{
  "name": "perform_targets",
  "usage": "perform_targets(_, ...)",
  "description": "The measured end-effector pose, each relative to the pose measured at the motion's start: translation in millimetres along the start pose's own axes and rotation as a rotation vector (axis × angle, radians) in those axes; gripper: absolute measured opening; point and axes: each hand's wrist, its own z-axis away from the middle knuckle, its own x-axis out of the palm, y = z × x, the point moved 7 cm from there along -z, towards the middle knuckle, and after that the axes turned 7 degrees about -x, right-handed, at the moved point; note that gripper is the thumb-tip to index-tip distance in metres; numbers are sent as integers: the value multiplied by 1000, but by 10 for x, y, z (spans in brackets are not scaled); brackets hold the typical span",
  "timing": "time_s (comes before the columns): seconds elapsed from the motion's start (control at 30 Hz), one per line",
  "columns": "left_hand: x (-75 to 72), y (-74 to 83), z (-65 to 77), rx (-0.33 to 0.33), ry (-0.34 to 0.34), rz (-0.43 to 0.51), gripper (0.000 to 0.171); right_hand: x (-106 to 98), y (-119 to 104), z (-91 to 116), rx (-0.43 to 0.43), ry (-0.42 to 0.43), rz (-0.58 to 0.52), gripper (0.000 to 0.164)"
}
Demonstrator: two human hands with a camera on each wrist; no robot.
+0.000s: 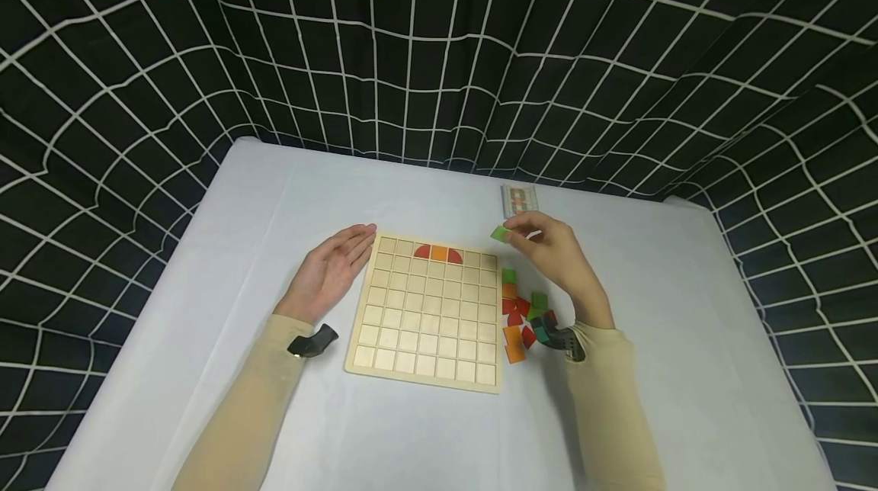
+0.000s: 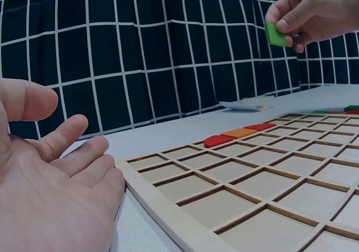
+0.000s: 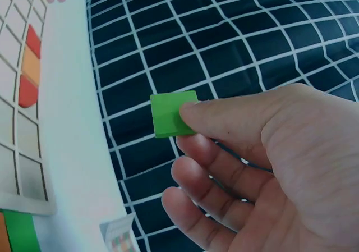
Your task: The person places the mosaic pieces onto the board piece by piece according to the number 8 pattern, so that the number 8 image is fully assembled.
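I saw the right hand point(image 1: 554, 248) pinch a flat, square green tile point(image 3: 167, 115). The left hand point(image 1: 329, 271), fingers loosely extended and empty, lay beside the gridded wooden board point(image 1: 425, 323).

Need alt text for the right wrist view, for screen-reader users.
Right hand pinching a green square tile in front of a dark, white-gridded curtain. At left, a gridded board holds an orange square between two red pieces; part of a printed card shows at the bottom.
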Motion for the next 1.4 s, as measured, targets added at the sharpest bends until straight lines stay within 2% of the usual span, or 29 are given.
perform_targets(0.33, -2, 0, -4, -8, 14, 13, 51, 98, -39, -47, -5, 3, -65, 16)
perform_targets(0.6, -4, -3, -3, -7, 19, 20, 53, 245, -58, -64, -2, -32, -106, 15)
perform_targets(1.03, 33, 6, -5, -6, 1, -8, 52, 473, 6, -68, 34, -108, -84, 14)
perform_targets(1.4, 17, 9, -1, -5, 17, 3, 52, 677, 43, -55, 55, -196, -59, 14)
